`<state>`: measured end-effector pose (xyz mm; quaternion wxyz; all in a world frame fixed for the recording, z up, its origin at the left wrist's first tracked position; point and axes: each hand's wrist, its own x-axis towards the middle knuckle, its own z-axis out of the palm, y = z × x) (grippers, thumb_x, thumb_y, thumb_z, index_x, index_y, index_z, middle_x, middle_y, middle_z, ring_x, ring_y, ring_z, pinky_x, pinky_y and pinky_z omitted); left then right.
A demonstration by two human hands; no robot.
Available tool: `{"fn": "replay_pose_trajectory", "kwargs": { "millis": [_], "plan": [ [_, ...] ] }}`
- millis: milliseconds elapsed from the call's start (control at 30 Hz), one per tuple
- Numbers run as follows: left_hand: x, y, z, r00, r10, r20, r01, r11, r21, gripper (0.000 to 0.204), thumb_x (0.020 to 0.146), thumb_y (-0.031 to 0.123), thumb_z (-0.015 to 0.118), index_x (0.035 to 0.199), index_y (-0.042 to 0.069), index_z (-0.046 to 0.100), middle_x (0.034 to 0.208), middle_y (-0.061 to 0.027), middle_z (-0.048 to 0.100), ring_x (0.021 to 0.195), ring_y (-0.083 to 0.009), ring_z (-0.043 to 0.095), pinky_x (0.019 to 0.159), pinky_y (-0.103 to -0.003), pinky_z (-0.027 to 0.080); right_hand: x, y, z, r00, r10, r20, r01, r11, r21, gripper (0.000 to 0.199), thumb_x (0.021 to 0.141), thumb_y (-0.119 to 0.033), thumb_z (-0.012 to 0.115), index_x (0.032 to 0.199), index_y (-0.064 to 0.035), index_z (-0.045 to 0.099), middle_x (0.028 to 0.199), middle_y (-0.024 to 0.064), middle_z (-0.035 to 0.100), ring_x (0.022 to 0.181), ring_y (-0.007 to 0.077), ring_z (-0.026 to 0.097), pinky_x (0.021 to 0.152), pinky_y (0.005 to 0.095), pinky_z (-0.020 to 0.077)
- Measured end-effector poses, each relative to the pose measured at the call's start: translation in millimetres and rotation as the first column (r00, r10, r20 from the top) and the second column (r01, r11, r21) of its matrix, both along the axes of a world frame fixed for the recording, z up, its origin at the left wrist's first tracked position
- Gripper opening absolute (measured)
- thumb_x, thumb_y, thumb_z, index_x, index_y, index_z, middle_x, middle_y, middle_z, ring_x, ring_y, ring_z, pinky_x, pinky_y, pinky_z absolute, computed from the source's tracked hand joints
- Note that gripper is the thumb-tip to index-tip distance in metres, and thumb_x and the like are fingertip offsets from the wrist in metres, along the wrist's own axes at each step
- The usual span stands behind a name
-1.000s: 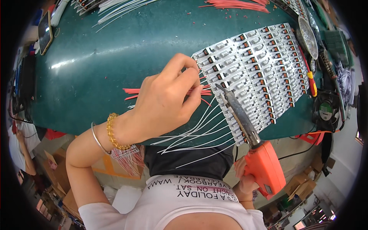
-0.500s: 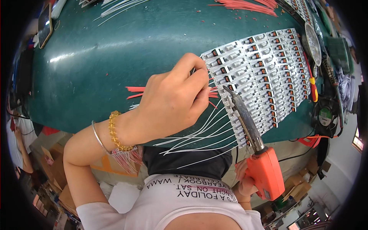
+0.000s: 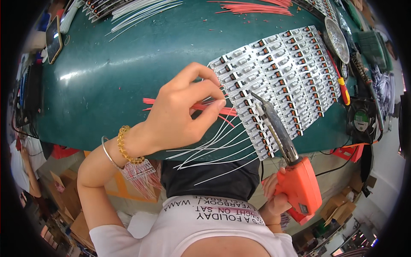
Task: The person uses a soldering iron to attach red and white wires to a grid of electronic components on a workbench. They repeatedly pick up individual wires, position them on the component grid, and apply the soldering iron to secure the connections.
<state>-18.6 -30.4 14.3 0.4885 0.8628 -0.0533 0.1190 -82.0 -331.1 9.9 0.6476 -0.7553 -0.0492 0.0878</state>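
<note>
In the head view, the 2 hands are apart. The left hand (image 3: 184,107) is at the left edge of a panel of circuit boards (image 3: 280,79), its fingers bent and the fingertips at that edge; whether they pinch a wire there, I cannot tell. The right hand (image 3: 274,195), low at the right of the person's body, is clamped around the handle of an orange-red soldering gun (image 3: 302,186). The gun's long metal barrel slants up and to the left over the panel, with its dark bent tip over the left column of boards; whether it touches them is unclear. The panel lies on the green tabletop (image 3: 107,107), right of the left hand, its small silver boards set in close rows and columns. Loose white wires (image 3: 218,162) run from its lower left edge toward the person's lap, and a bundle of red wires (image 3: 227,111) passes under the left hand. At the far side lie more white strands (image 3: 147,10) and more red strands (image 3: 252,8). A phone (image 3: 54,39) lies at the far left; a metal dish (image 3: 337,40), a red-and-yellow screwdriver (image 3: 344,92) and a black fan (image 3: 361,120) are beyond the panel's right side.
</note>
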Motion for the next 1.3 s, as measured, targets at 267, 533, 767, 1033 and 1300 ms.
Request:
{"fn": "replay_pose_trajectory", "kwargs": {
  "millis": [267,533,767,1033,1300],
  "plan": [
    [-8,-15,-10,0.998,0.048,0.046,-0.052,0.995,0.082,0.009,0.08,-0.004,0.069,0.081,-0.002,0.06,0.095,-0.0118,0.059,0.065,-0.0166,0.057,0.051,-0.026,0.045,-2,-27,-6,0.984,0.174,0.033,-0.16,0.952,-0.26,0.018,0.078,-0.013,0.06,0.093,-0.0054,0.067,0.075,0.007,0.061,0.067,0.0242,0.058,0.059,0.0327,0.0454],
    [-7,-21,-13,0.995,0.084,0.052,-0.09,0.988,0.126,0.011,0.079,-0.004,0.069,0.08,-0.001,0.058,0.094,-0.0108,0.059,0.065,-0.0201,0.06,0.055,-0.03,0.05,4,-35,3,0.939,0.339,-0.05,-0.318,0.804,-0.503,0.007,0.068,-0.01,0.062,0.074,-0.0099,0.065,0.073,0.0092,0.062,0.061,0.0321,0.057,0.053,0.0396,0.044],
    [-10,-21,-13,0.994,0.094,0.054,-0.102,0.98,0.171,0.012,0.078,-0.004,0.069,0.079,0.0,0.057,0.092,-0.0101,0.058,0.065,-0.0209,0.06,0.054,-0.03,0.049,-6,-24,0,0.974,0.216,0.063,-0.142,0.809,-0.57,0.009,0.074,-0.006,0.059,0.081,-0.0066,0.064,0.077,0.0113,0.062,0.066,0.0331,0.058,0.056,0.0409,0.0452],
    [-9,-21,-13,0.993,0.086,0.083,-0.099,0.979,0.178,0.011,0.078,-0.004,0.069,0.082,0.0,0.058,0.093,-0.0107,0.058,0.065,-0.021,0.06,0.056,-0.031,0.05,-4,-35,-11,0.982,0.166,-0.094,-0.174,0.981,-0.088,0.009,0.083,-0.013,0.063,0.09,-0.0074,0.063,0.083,0.0071,0.061,0.075,0.0249,0.059,0.064,0.0328,0.0466],
    [-9,-13,-5,0.998,-0.041,0.057,0.034,0.992,0.123,0.007,0.081,-0.002,0.068,0.083,-0.002,0.061,0.099,-0.0132,0.057,0.066,-0.0154,0.058,0.056,-0.026,0.045,-7,-23,-15,1.0,0.023,0.009,-0.024,0.991,0.13,0.083,0.086,-0.061,0.062,0.129,0.0083,0.049,0.05,-0.0029,0.043,0.042,0.0101,0.043,0.047,0.026,0.0413]
  ]
}}
